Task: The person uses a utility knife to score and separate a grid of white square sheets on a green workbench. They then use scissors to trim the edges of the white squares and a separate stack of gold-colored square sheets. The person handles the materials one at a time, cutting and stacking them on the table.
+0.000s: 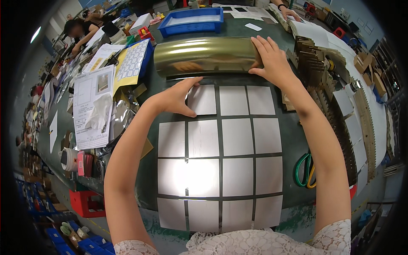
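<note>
A shiny gold-green roll of film (208,55) lies crosswise at the far side of a grid of square metallic sheets (238,136). My right hand (272,59) grips the roll's right end, its fingers over the top and its thumb low on the near side. My left hand (176,98) rests at the grid's far left corner with thumb and fingers spread. Its fingertips are near the roll's lower edge, and its thumb touches the corner sheet (204,101). The hand covers the far left place in the grid. Bright glare falls on some left-hand sheets.
Green-and-yellow-handled scissors (304,170) lie right of the grid. Toothed brown strips (327,93) stand along the right side. Printed papers (91,110) and clear wrap are on the left. A blue tray (191,21) sits beyond the roll. Another person's hand (290,13) shows at the far right.
</note>
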The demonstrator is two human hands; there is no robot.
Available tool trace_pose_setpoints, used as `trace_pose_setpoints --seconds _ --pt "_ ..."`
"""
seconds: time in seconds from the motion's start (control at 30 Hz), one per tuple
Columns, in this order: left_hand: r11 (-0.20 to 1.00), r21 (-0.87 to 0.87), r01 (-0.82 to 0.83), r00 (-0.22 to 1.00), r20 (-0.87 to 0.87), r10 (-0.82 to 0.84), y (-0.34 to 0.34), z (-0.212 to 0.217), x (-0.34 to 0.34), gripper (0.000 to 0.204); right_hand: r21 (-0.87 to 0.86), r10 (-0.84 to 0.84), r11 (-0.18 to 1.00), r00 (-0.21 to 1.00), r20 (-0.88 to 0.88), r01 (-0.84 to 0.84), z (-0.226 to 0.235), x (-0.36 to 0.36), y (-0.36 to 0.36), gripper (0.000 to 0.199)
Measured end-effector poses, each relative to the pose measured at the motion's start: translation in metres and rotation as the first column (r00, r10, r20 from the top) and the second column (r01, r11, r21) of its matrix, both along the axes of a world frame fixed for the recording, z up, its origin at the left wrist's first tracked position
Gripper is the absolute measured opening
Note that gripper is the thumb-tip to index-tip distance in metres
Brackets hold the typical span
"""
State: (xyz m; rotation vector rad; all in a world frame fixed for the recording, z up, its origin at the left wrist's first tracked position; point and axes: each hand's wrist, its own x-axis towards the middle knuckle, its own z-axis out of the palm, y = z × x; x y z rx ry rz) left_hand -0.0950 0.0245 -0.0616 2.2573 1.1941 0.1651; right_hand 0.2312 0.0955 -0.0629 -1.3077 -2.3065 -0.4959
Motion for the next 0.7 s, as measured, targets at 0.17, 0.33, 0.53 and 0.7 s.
trace_pose_setpoints --seconds 0.17,0.33,0.53,0.7 --pt "1.000 0.003 0.008 1.000 0.014 -0.008 0.0006 -0.0032 0.0001 0.105 -0.013 -0.010 1.000 1.000 -0.002 0.010 -0.0002 0.0001 -0.0005 0.092" --pt "1.000 -0.018 0.010 1.000 0.022 -0.009 0.0017 -0.0032 0.0004 0.104 -0.009 -0.011 1.000 1.000 -0.003 0.011 0.0007 0.0004 -0.0009 0.092" --pt "1.000 -0.024 -0.004 1.000 0.012 0.004 -0.0003 -0.0041 0.0006 0.105 -0.046 -0.034 0.998 0.999 0.008 0.035 0.0030 -0.0017 -0.0025 0.096" --pt "0.999 -0.032 -0.012 1.000 0.004 0.012 -0.0008 -0.0042 0.0008 0.105 -0.015 -0.017 1.000 1.000 0.005 0.017 0.0026 -0.0016 -0.0024 0.092"
